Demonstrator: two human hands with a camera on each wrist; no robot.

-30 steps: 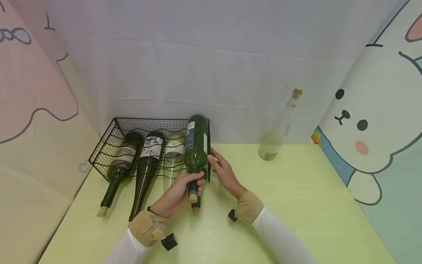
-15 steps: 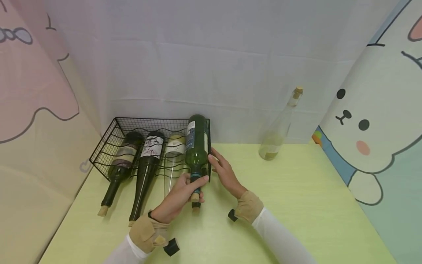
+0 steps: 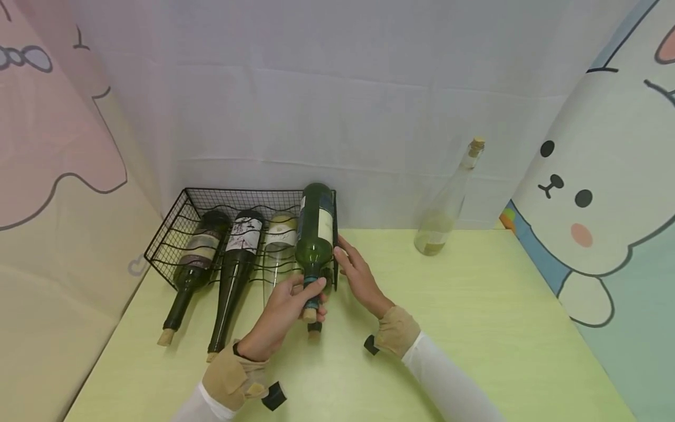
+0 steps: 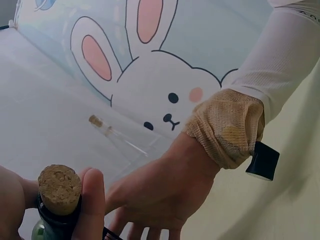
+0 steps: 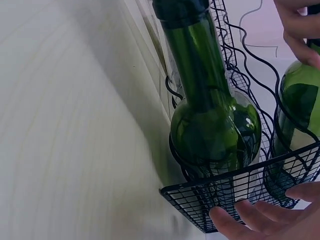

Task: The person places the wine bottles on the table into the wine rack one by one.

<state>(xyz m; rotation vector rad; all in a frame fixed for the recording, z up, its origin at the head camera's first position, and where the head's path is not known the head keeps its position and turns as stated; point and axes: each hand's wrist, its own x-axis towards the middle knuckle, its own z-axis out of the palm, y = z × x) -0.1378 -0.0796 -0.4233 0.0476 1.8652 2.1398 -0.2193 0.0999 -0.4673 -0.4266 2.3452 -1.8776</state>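
Note:
My left hand (image 3: 279, 319) grips the neck of a green wine bottle (image 3: 315, 225), thumb across the top; its cork (image 4: 59, 187) shows close up in the left wrist view. That bottle lies at the right end of the black wire wine rack (image 3: 242, 196), above a second green bottle (image 5: 215, 135) in the lower level. My right hand (image 3: 361, 282) rests its extended fingers (image 5: 250, 217) against the rack's mesh side. A dark bottle with a purple label (image 3: 197, 252), a black bottle (image 3: 239, 264) and a clear bottle (image 3: 279, 240) lie farther left in the rack.
A clear corked bottle (image 3: 440, 217) stands upright at the back right of the pale green table (image 3: 506, 328). White cloth (image 3: 379, 117) hangs behind the rack, and printed cartoon cloth (image 3: 596, 223) borders the right side. Bottle necks project over the rack's front.
The held bottle has rolled about its length, bringing the cream label round to the top and the blue one leftward. My left hand has shifted slightly; the right hand stays at the rack's side.

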